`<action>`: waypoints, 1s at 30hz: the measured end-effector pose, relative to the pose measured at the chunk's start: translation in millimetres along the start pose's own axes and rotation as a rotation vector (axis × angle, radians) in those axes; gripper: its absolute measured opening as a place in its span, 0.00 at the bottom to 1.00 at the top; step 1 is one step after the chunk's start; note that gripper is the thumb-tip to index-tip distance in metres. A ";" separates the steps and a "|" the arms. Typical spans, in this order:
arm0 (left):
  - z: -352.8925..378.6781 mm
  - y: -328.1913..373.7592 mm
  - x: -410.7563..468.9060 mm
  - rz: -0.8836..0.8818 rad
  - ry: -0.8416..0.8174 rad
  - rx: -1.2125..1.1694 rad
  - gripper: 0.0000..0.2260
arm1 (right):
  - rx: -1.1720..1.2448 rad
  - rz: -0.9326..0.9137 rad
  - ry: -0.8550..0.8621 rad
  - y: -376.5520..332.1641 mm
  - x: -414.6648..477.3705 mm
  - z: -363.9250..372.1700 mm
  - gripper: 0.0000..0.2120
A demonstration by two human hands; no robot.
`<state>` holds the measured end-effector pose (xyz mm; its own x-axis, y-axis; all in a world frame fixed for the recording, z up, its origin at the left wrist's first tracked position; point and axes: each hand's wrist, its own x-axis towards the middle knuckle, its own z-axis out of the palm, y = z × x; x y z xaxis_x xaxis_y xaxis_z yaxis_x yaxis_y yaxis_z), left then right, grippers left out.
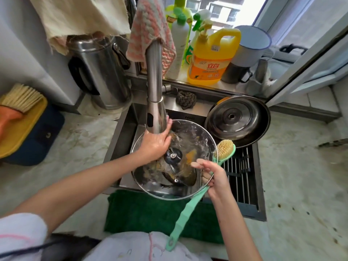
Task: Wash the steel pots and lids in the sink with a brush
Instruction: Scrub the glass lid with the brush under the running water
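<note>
1. evidently we tilted the glass lid (pixel 190 140) over the sink (pixel 123 136), under the faucet (pixel 155 102), so water ran off.
2. our left hand (pixel 154 143) lay on it, fingers spread, likely rubbing.
3. our right hand (pixel 213 177) pinched its rim, the brush (pixel 225 147) tucked alongside, ready.

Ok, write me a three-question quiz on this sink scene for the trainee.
1. Fill in: the left hand touches the glass ___.
2. True or false: the bristles of the brush touch the left hand.
3. What holds the brush? A. left hand B. right hand C. nothing
Key: 1 lid; 2 false; 3 B.
</note>
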<state>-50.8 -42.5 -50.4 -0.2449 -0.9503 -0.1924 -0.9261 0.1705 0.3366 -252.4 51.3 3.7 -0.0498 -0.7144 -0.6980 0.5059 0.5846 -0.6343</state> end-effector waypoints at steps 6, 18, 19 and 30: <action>7.8 73.8 -11.5 0.189 -0.025 -0.070 0.27 | 0.006 0.009 0.041 -0.5 7.1 16.0 0.07; 3.0 61.6 0.4 -0.017 -0.056 -0.085 0.30 | -0.003 -0.002 -0.005 2.5 4.1 16.5 0.07; 3.7 74.3 -5.8 0.106 -0.056 -0.073 0.28 | 0.023 0.009 -0.017 2.3 3.6 17.7 0.08; -8.3 5.0 -12.9 0.019 0.011 0.104 0.27 | 0.034 -0.038 -0.022 -2.8 -0.5 0.2 0.14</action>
<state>-49.9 -31.5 -38.5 -0.2598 -0.9494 -0.1764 -0.9462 0.2138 0.2429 -253.6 50.0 5.9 -0.0508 -0.7445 -0.6657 0.5326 0.5437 -0.6487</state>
